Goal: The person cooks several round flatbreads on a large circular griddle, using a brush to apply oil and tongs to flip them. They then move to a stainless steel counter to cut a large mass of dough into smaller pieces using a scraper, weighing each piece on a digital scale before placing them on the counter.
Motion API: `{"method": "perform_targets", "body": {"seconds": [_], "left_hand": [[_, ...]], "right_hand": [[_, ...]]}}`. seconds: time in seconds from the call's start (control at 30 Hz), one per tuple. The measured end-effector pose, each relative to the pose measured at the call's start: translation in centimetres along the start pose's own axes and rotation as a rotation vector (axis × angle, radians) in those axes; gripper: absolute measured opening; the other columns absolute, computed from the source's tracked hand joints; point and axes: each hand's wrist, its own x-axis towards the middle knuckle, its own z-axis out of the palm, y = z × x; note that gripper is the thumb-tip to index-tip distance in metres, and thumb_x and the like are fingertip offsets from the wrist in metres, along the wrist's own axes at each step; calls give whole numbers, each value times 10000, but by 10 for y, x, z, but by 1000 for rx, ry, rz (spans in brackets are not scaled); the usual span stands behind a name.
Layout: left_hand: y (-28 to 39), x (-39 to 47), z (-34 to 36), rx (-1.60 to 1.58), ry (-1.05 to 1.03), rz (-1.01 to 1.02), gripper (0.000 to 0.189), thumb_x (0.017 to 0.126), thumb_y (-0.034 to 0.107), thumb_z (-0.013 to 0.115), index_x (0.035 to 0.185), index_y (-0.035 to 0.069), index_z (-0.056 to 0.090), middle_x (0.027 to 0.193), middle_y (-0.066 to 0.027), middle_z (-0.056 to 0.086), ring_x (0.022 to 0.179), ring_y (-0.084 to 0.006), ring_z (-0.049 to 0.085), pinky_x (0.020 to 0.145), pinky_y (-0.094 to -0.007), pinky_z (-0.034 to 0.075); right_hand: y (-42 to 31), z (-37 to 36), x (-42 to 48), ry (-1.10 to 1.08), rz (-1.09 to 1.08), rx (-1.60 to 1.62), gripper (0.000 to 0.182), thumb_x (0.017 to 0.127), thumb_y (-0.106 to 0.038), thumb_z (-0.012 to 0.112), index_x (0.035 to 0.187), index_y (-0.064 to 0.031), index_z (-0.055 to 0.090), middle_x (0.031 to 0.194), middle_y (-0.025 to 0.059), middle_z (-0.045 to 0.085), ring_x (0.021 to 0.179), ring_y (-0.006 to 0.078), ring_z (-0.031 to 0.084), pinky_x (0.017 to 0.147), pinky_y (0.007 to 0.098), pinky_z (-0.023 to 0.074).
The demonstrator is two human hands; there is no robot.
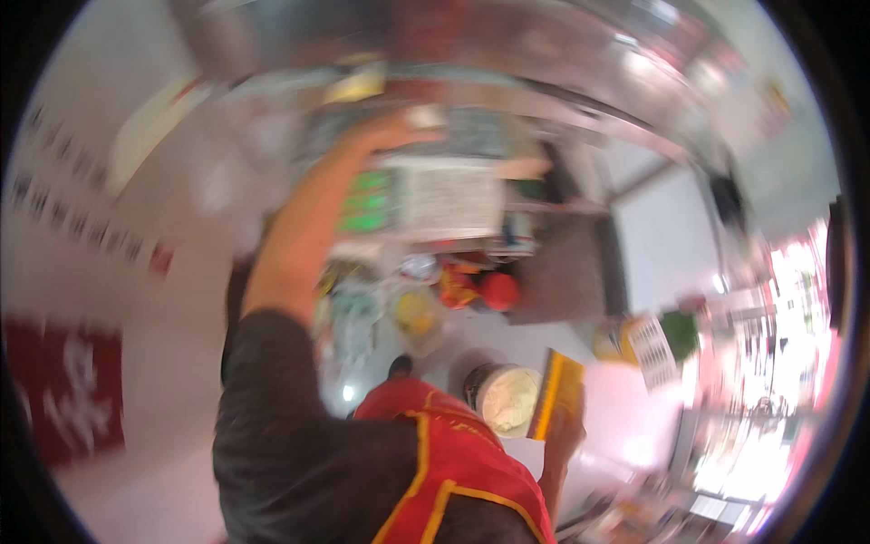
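My left hand (401, 130) reaches far forward over the counter, above a blurred grey surface. Right at its fingers is a small whitish thing (425, 117); blur hides whether the fingers hold it. Just below that hand are a scale-like device with green keys (367, 202) and a pale panel (450, 198). Down at my right side, my right hand (569, 428) grips a flat yellow-orange rectangular object (559, 394). Beside this object, a round tub (508, 401) on the floor holds a pale, cream-coloured mass.
A transparent container with yellow contents (414, 313), a red round thing (499, 291) and bagged items (353, 316) sit below the counter. A brown panel (564, 265) stands right of them. A yellow container (615, 338) is farther right. A wall with dark writing (81, 217) rises at left.
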Motion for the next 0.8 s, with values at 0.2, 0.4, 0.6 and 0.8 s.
{"method": "perform_targets", "body": {"seconds": [0.2,0.4,0.6,0.8], "left_hand": [[-34,-26,-20,285,402,-17,633,782,580,564,1175,85,585,1115,-150,613,1025,-292,578,884,-386,426],[16,-61,20,-511,729,-550,826,751,611,596,1331,47,430,1326,-186,448,1181,-346,460,954,-430,389],[107,-156,255,-1735,77,-275,473,849,518,546,1145,149,553,978,-67,594,838,-244,554,616,-376,484],[243,-267,515,-2014,-832,-517,331,805,295,567,1043,67,542,892,-79,549,827,-223,518,729,-324,455]], "right_hand": [[28,-10,-16,-65,61,-49,524,834,-91,496,1343,-178,404,933,209,624,820,357,620,728,420,507],[92,-57,-103,212,140,1,513,840,-80,485,1341,-161,407,956,208,623,800,371,619,722,424,508],[195,-99,-196,409,256,80,489,841,-90,487,1324,-138,419,945,207,623,790,375,615,698,419,507],[285,-166,-296,554,362,53,474,825,-70,501,1295,-114,458,998,203,620,837,372,617,716,419,510]]}}
